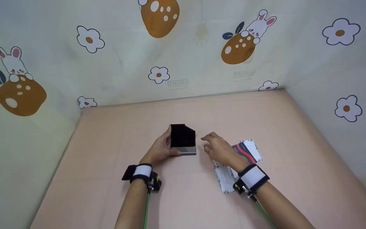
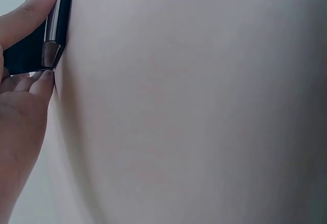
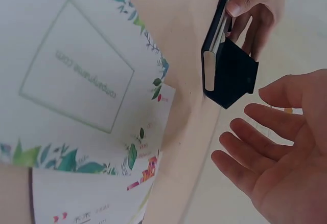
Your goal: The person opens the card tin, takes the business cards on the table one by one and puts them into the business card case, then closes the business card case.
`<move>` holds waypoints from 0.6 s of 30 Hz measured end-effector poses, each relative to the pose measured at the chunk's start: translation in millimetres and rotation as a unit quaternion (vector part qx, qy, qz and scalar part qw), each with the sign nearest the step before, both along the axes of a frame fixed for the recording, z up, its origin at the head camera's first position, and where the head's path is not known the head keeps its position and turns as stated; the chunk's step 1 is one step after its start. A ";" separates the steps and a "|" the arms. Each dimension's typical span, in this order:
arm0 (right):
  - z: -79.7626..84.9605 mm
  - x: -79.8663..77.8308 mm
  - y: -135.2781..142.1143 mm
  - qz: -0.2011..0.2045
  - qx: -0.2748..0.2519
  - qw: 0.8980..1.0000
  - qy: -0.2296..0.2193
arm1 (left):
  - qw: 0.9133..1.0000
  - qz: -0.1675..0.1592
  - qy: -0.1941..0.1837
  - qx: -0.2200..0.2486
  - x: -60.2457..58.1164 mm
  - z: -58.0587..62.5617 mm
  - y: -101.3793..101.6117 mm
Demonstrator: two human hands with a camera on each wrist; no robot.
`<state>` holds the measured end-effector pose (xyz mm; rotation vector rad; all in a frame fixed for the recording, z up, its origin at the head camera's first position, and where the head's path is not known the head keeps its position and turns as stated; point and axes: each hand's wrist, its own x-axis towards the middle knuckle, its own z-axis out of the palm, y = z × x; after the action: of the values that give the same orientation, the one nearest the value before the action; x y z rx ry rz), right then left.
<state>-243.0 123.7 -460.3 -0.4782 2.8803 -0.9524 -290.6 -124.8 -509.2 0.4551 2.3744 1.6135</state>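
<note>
My left hand [image 1: 159, 149] grips a black card holder [image 1: 183, 136] by its left side, thumb on the metallic lower edge. The holder's angled flap stands open, and its silvery rim [image 2: 52, 24] shows in the left wrist view. To the right, my right hand [image 1: 220, 150] hovers apart from the holder with nothing in it; the right wrist view has its fingers [image 3: 260, 139] loosely spread. Beneath the right wrist lie several printed cards: a dark one with a red stripe [image 1: 244, 152] and a white leaf-bordered card [image 3: 76, 81], partly hidden by the arm in the head view.
A pale pink cloth covers the table [image 1: 122, 133]. Patterned curtain-like walls [image 1: 202, 54] with rabbits and flowers rise at the back and both sides. Straps with cameras sit on both wrists, and a green cable [image 1: 147, 203] runs along the left forearm.
</note>
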 end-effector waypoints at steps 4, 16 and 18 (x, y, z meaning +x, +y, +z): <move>4.7 6.1 10.6 0.007 -0.010 1.000 -0.006 | 1.000 0.005 -0.001 0.008 0.9 -0.6 -0.3; 12.4 34.6 43.0 0.005 0.055 0.998 0.028 | 1.000 0.018 -0.011 0.016 1.7 1.6 2.0; 13.0 39.8 43.5 0.002 0.064 0.997 0.042 | 1.000 0.020 -0.013 0.002 2.7 0.8 1.2</move>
<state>-203.2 167.2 -447.3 -0.5268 2.9896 -0.7591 -287.9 -123.6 -508.4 0.3876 2.3747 1.6322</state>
